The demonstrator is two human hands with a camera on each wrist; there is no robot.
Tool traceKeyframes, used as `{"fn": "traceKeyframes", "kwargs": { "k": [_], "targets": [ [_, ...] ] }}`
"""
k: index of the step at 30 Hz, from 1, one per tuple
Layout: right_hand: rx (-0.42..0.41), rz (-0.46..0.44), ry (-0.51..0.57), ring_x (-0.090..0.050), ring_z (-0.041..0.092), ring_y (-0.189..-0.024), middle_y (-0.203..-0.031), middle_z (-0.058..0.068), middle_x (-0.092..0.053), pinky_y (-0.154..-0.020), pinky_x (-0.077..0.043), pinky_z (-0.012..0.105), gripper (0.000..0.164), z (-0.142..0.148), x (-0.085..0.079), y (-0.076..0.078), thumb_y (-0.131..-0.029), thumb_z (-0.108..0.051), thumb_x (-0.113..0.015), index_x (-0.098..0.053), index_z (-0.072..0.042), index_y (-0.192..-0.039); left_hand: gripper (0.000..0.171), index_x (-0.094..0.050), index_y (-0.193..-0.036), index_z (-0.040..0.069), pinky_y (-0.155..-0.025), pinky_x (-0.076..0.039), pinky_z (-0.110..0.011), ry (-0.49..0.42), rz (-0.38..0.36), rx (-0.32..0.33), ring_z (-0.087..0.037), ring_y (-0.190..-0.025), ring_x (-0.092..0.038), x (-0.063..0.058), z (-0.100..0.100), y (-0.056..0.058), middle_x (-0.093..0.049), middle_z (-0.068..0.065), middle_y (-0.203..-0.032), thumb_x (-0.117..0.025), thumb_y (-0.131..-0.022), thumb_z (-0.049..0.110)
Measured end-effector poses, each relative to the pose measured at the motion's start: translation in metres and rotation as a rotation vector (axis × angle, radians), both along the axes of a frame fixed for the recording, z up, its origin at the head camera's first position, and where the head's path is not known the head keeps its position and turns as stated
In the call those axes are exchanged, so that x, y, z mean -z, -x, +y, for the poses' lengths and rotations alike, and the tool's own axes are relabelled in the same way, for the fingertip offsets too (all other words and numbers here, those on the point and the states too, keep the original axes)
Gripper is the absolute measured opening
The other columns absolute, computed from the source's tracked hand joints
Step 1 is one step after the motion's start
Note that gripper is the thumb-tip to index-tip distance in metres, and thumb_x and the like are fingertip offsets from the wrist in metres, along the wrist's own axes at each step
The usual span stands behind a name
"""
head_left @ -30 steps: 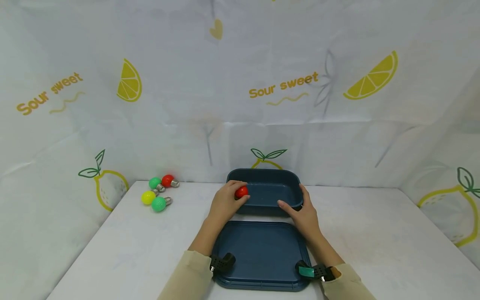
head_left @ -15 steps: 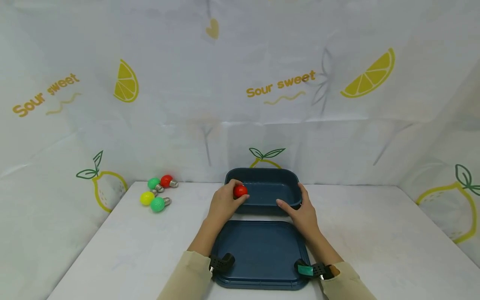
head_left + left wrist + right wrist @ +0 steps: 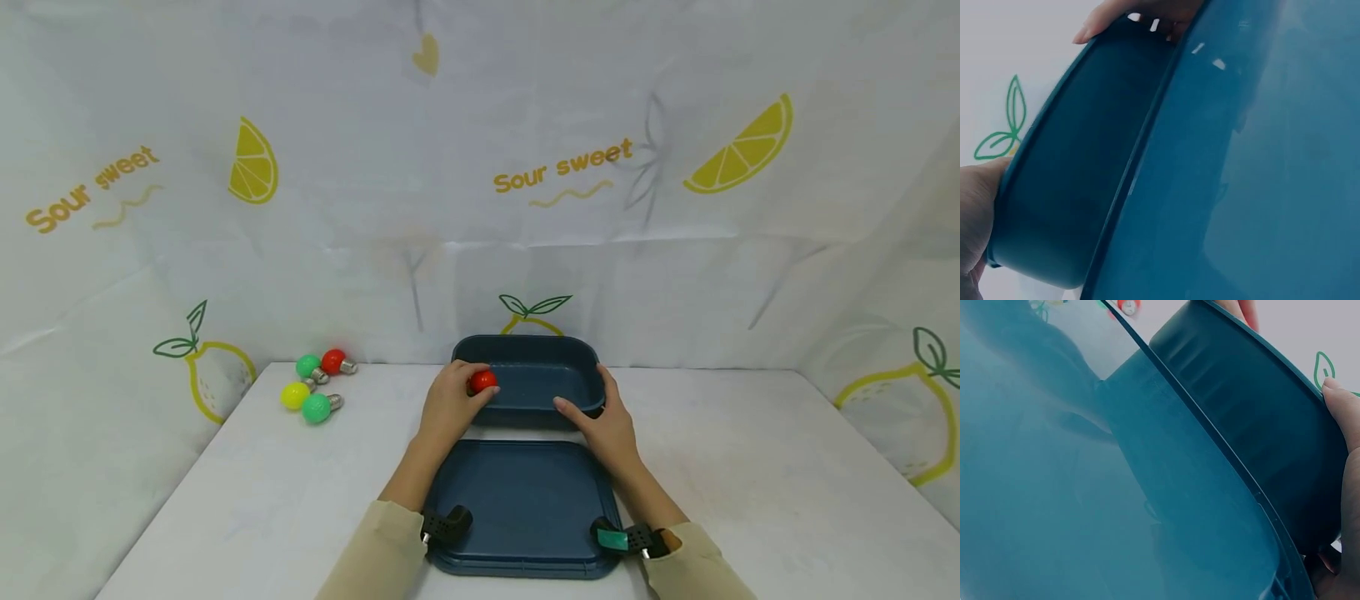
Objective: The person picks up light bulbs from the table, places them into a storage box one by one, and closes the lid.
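Two hands work at a dark blue box (image 3: 525, 417) set at the middle of the table's (image 3: 727, 467) far edge. The left hand (image 3: 447, 404) appears to pinch a red bulb (image 3: 482, 382) between thumb and curled fingers, over the box's left end; its base is hidden. The right hand (image 3: 609, 429) grips the box's right end, thumb on the near rim. Expected handling, bulb: light, stiff, smooth, possibly fragile; hold the globe's widest part gently, or the base if exposed. Expected handling, box: rigid, light, somewhat slippery; hold by the end rims.
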State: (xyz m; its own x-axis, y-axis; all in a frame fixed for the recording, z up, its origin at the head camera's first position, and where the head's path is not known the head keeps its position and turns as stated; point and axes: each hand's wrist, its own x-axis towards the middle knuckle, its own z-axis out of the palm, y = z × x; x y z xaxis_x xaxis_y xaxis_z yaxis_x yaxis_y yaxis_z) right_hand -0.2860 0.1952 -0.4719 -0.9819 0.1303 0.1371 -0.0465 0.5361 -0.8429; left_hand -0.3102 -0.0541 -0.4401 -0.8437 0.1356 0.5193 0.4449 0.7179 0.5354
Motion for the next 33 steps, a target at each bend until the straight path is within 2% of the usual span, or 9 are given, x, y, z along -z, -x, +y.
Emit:
{"fn": "traceKeyframes", "kwargs": {
  "k": [12, 22, 33],
  "targets": [
    [0.003, 0.004, -0.002, -0.023, 0.042, -0.154, -0.17, 0.017, -0.017, -0.121, -0.026, 0.065, 0.101, 0.0013, -0.0027, -0.0008, -0.09, -0.054, -0.069, -0.008, -0.023, -0.164, 0.037, -0.073, -0.121, 0.009, -0.093, -0.058, -0.043, 0.06, -0.012, 0.001, -0.028, -0.106, -0.07, -0.0028, 0.0009, 0.002, -0.075, -0.01, -0.118, -0.078, -0.089, 0.026],
    [0.009, 0.004, -0.001, -0.026, 0.044, -0.153, -0.169, 0.018, -0.019, -0.119, -0.028, 0.067, 0.102, 0.0003, 0.0002, -0.0014, -0.089, -0.055, -0.07, -0.008, -0.024, -0.164, 0.036, -0.074, -0.121, 0.01, -0.089, -0.058, -0.042, 0.082, -0.065, -0.017, -0.027, -0.101, -0.068, -0.0045, 0.0035, -0.0011, -0.076, -0.009, -0.115, -0.078, -0.089, 0.027],
    [0.002, 0.016, 0.004, -0.027, 0.044, -0.152, -0.169, 0.018, -0.019, -0.119, -0.028, 0.067, 0.1, 0.0003, 0.0008, -0.0012, -0.09, -0.053, -0.07, -0.009, -0.023, -0.164, 0.035, -0.075, -0.119, 0.011, -0.088, -0.058, -0.041, 0.087, -0.068, -0.019, -0.027, -0.101, -0.068, -0.0051, 0.0042, -0.0011, -0.076, -0.009, -0.115, -0.079, -0.088, 0.028]
  ]
}}
